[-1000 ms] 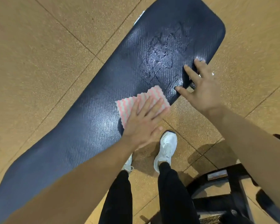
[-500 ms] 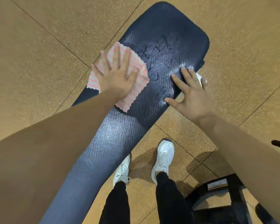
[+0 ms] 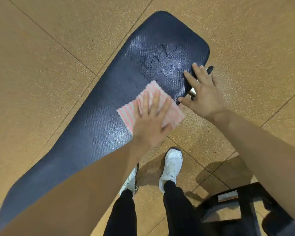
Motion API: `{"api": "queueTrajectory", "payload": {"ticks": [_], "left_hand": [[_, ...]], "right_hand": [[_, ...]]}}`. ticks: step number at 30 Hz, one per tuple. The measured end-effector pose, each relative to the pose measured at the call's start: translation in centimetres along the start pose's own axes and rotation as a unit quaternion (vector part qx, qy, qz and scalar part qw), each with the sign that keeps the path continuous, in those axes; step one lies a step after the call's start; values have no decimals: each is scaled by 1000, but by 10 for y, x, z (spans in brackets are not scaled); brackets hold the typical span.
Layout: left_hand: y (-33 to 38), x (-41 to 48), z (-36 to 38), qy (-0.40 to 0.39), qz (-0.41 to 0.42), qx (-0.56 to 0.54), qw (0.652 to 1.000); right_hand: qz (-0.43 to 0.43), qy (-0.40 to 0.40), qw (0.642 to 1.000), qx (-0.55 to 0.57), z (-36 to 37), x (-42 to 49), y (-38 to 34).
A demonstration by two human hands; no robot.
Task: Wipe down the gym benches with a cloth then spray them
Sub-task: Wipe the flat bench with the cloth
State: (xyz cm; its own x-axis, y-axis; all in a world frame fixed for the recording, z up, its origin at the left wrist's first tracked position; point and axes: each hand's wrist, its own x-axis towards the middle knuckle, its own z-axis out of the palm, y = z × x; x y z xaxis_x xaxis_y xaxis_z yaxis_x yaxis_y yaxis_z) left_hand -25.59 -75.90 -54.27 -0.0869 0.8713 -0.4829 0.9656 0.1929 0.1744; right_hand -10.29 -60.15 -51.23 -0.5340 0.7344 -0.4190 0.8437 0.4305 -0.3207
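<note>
- At the bench's (image 3: pixel 109 99) near long edge, toward its wide rounded end, lies the cloth (image 3: pixel 174 114). It is pink and white in wavy stripes, with one corner reaching just past that edge.
- Writing: the dark blue pad shows no legible brand. Wet streaks and smears (image 3: pixel 153 63) sit on the pad between the cloth and the rounded end, but they form no readable letters. A small metallic plate (image 3: pixel 227 196) is fixed to a black frame (image 3: pixel 245 217) at lower right. Its text is too small to read.
- Left hand (image 3: pixel 152 123): flat, palm down on the middle of the cloth. The fingers are straight and only slightly apart, pressing the cloth against the pad. It grips nothing, and its outline is blurred.
- Right hand (image 3: pixel 204 92): fingers spread wide, with the fingertips resting on the pad's top surface at the near edge, just beside the cloth. The thumb points along that edge toward the cloth. It holds nothing. A black and silver part (image 3: pixel 209 68) projects from under the pad beside the fingers, and I cannot tell what it is.
- Count: one bench, one cloth, two hands, two bare forearms.
- Count: two white shoes (image 3: pixel 171 166) below black trouser legs, standing on the floor close to the bench's near edge.
- Floor (image 3: pixel 41 57): tan speckled tiles with thin dark joints.
</note>
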Motion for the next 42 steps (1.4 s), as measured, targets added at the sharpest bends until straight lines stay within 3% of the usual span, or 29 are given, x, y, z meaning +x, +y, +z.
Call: {"api": "queueTrajectory", "payload": {"ticks": [5, 7, 14, 22, 26, 29, 33, 38, 42], "left_hand": [[-13, -12, 0, -1, 69, 27, 997], [-28, -5, -6, -17, 60, 53, 997], [-77, 52, -58, -30, -142, -14, 989], [-110, 120, -99, -25, -250, -44, 967], [-84, 139, -96, 39, -225, -87, 970], [-62, 144, -90, 49, -191, -48, 979], [-45, 126, -71, 61, -56, 34, 996], [-27, 70, -41, 1, 115, 71, 991], [-22, 35, -29, 8, 173, 63, 983]], "right_hand": [[13, -21, 1000, -2, -10, 9, 7], [19, -26, 999, -2, -10, 10, 7], [37, -47, 998, -17, -18, 18, 4], [33, -56, 997, -34, -17, 21, 7], [34, -59, 997, -24, -16, 20, 8], [35, -67, 997, -26, -17, 21, 7], [38, -73, 996, -35, -16, 20, 6], [51, -81, 995, -17, -21, 20, -1], [65, -84, 994, 3, -22, 19, -6]]}}
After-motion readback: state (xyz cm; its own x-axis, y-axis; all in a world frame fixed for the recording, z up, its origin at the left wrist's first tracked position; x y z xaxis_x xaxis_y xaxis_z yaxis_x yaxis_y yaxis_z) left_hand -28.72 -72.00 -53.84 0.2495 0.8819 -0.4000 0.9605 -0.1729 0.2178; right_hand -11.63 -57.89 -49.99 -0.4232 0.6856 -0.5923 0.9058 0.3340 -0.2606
